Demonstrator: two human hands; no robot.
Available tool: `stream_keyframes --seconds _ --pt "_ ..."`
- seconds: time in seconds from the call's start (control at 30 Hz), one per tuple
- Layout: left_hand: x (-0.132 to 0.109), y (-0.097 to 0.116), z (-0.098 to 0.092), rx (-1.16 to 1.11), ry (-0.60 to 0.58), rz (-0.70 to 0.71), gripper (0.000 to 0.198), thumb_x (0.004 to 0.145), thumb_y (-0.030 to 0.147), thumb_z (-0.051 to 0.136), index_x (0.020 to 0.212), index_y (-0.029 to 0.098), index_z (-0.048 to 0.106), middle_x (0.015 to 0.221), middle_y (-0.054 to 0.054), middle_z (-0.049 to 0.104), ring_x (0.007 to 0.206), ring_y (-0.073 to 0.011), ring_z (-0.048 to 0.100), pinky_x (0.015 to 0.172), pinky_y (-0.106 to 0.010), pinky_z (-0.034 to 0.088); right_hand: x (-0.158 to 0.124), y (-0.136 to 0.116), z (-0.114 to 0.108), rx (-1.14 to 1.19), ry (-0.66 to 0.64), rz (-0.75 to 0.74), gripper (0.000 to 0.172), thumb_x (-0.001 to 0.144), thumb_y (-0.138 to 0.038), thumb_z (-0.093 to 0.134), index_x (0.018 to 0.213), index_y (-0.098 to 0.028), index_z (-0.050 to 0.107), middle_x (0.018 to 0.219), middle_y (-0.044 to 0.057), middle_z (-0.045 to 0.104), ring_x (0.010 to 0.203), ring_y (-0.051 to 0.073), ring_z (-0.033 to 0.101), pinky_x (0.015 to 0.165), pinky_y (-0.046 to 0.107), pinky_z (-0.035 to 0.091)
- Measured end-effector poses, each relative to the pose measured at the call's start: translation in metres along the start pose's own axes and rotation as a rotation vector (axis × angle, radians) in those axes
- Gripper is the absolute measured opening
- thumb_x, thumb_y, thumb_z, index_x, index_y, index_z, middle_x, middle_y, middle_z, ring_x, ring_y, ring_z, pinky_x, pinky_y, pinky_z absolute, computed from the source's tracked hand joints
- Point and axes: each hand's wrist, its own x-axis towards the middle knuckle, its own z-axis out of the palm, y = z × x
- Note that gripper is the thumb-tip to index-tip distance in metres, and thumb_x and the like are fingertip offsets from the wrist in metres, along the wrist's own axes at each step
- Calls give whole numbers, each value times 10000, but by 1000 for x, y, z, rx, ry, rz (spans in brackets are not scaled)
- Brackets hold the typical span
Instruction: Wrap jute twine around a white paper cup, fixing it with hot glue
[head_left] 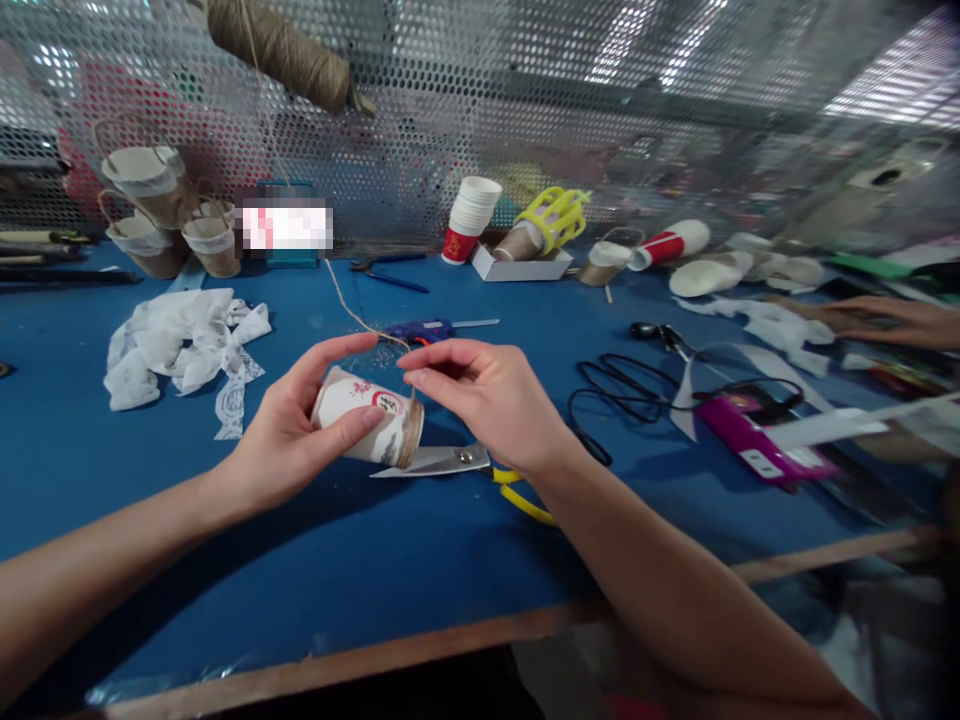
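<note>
So the left hand (307, 425) is clamped around a printed paper cup (345, 400), tipped on its side, thumb along the near side and index finger stretched out past the far side. The right hand (491, 395) is at the cup's twine-wrapped end, thumb and forefinger pinched on the twine (347, 300), wrist angled in. Scissors (439, 460) lie on the table (315, 570) below the right hand, blue glue gun (421, 330) just beyond its fingertips.
</note>
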Motion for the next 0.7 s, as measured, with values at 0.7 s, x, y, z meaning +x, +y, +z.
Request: stream_keyframes --seconds 0.7 --pt "-3 -1 0 -81 27 23 450 718 234 627 1141 194 479 698 20 561 559 -79 485 524 -165 440 3 7 3 167 -123 126 96 681 -212 620 761 -169 651 711 -12 655 660 107 583 644 247 453"
